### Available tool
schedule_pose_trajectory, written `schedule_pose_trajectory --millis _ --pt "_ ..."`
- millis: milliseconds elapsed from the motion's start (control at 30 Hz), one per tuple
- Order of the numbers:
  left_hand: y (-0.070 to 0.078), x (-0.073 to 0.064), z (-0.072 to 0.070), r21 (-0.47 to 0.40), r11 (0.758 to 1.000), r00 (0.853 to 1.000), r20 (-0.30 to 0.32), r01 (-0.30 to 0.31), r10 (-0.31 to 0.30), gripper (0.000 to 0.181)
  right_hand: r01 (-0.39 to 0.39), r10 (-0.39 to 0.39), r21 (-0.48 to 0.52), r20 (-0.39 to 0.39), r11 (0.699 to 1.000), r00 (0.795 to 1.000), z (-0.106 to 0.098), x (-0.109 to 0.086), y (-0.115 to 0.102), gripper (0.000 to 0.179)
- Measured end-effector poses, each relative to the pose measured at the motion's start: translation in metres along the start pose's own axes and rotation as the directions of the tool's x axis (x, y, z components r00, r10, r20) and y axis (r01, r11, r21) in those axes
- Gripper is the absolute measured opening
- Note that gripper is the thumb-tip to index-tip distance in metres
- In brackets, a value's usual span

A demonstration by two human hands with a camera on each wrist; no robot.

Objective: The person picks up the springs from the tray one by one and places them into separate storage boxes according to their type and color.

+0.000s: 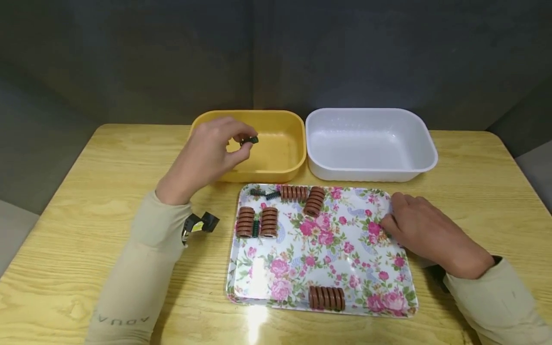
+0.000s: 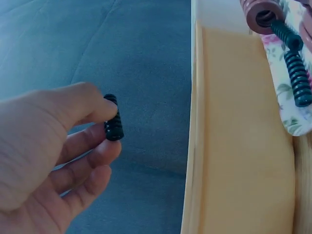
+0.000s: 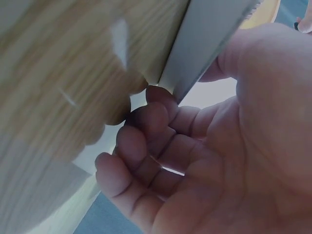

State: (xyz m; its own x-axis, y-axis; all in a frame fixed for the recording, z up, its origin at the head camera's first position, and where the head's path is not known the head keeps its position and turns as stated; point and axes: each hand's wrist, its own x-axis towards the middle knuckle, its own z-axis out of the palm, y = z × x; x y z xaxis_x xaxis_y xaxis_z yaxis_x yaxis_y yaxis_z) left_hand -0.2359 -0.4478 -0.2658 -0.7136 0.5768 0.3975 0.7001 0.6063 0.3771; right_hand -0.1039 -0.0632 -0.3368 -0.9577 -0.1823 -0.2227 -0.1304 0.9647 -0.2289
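My left hand [image 1: 211,151] pinches a small dark green coil spring [image 2: 114,119] between thumb and fingers, above the yellow container [image 1: 276,170]. The right hand [image 1: 424,227] grips the right rim of the flowered tray [image 1: 345,254], its thumb on the upper side and curled fingers [image 3: 131,146] at the outer edge. Towards the tray's far left lie two green springs, one of them a green spring [image 1: 258,192] near the corner. A third green spring [image 1: 256,229] lies between two upright brown springs, the left brown spring [image 1: 245,223] close to the rim.
Beside the yellow container stands a white container [image 1: 371,170]. Two more brown springs, including a tilted brown spring [image 1: 314,201], lie along the tray's far side. Another brown spring [image 1: 327,298] rests at its near edge. All stand on a wooden table [image 1: 108,191] before a dark partition.
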Motion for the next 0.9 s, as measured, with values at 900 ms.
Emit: schedule_pose_trajectory --millis 900 --pt "-0.03 0.012 0.013 0.03 0.979 0.977 0.061 0.202 -0.203 0.02 -0.026 0.026 0.015 0.036 1.0 0.999 -0.013 -0.007 0.014 0.025"
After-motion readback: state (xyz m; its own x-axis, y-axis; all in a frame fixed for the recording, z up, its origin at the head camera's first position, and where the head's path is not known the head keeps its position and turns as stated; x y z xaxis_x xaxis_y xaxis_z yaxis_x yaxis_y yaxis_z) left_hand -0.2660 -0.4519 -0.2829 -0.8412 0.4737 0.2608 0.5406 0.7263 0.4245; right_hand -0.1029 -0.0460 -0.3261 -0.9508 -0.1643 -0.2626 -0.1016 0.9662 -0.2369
